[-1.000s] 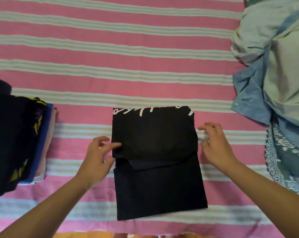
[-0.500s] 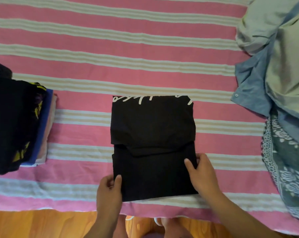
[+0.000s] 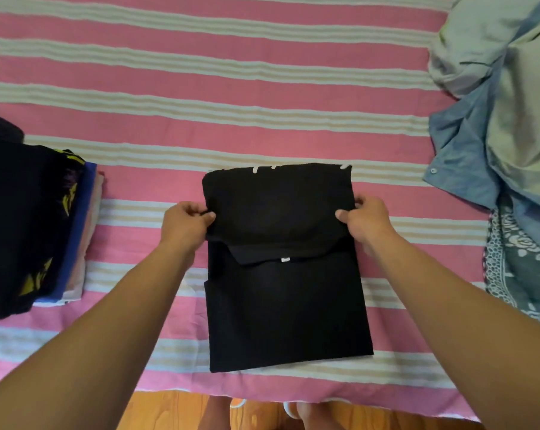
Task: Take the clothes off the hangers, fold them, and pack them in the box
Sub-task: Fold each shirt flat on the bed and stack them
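Observation:
A folded black shirt [image 3: 284, 293] with white lettering along its far edge lies in the middle of the pink striped bedsheet [image 3: 231, 113]. Its upper flap is folded down over the lower half, and a small white tag shows at the flap's edge. My left hand [image 3: 186, 220] pinches the left side of that flap. On the opposite side my right hand [image 3: 366, 220] pinches the flap's right edge. No box or hangers are in view.
A stack of folded clothes [image 3: 29, 231], black on top with blue and pale layers, sits at the left. A loose pile of pale green, blue and patterned garments [image 3: 507, 150] fills the right side. The bed's near edge and wooden floor [image 3: 175, 411] lie below.
Both hands moved up from the shirt's lower corners to the sides of its upper flap and took hold of it. The view shifted slightly down.

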